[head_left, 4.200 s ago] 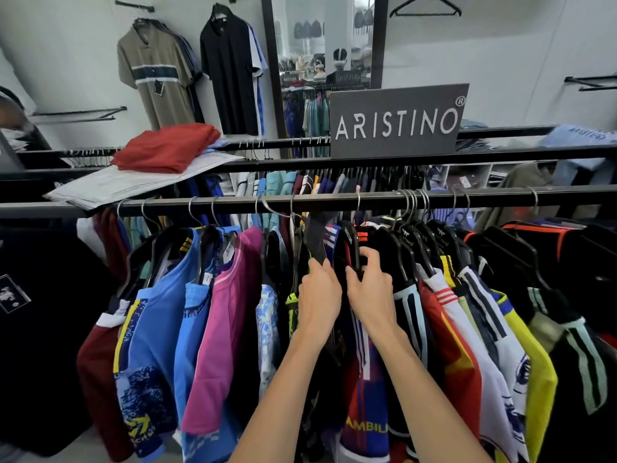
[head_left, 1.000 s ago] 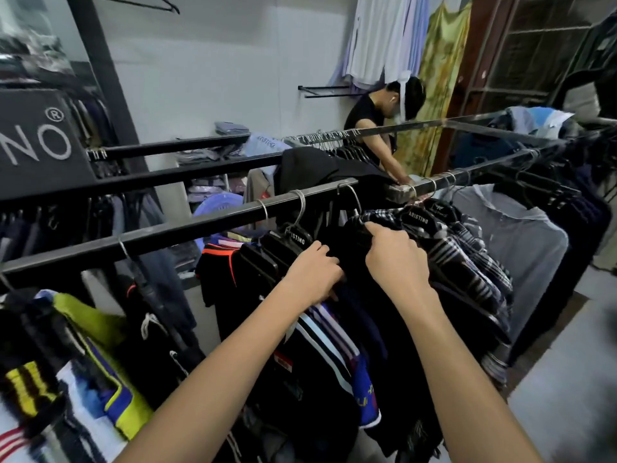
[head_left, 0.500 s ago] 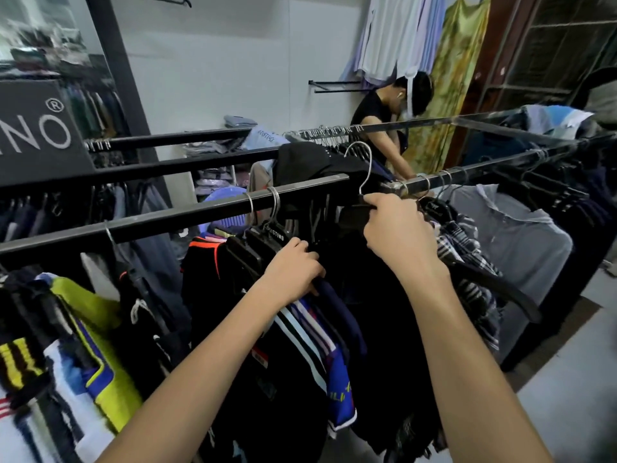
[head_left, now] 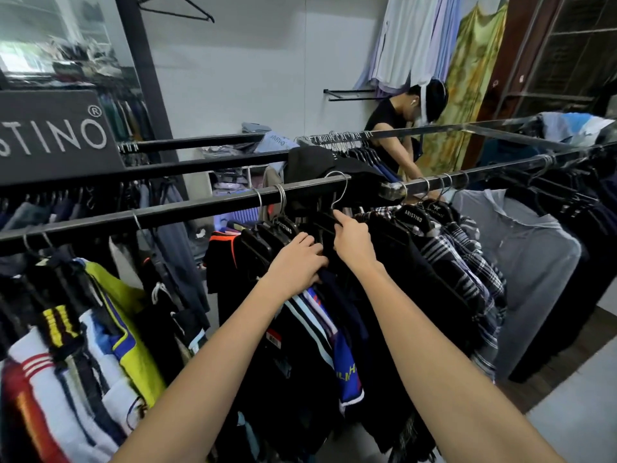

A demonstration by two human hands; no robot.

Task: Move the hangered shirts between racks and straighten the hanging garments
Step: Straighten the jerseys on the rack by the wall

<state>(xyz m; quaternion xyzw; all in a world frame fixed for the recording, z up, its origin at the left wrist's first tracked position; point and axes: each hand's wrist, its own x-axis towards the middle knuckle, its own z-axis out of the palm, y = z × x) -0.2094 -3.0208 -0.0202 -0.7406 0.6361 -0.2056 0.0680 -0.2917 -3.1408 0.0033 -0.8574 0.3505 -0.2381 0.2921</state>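
1. Right hand [head_left: 354,240] up at the near rail [head_left: 167,212], fingers curled round the black hanger [head_left: 325,219], index finger stretched toward the base of its wire hook.
2. That hook looped over the rail's right end, just beside the dark garment [head_left: 320,162] draped across the bar.
3. Black shirt [head_left: 374,329] hanging from the held hanger, dropping straight down between the two forearms.
4. Left hand [head_left: 297,262] just beside, fingers curled down over the shoulders of the neighbouring dark shirts [head_left: 310,329], gripping into the fabric; exact hold on a hanger hidden by the knuckles.
5. Two more black hangers [head_left: 280,228] touching the left hand's far side, printed with a brand name.
6. Plaid shirts [head_left: 460,269] packed on the next rail [head_left: 500,168] to the right, a grey shirt [head_left: 534,262] beyond them.
7. Bright sports jerseys [head_left: 83,345] bunched low on the left.
8. Dark brand sign [head_left: 56,135] top left.
9. Another person [head_left: 394,128] bent over the far rack, in black.
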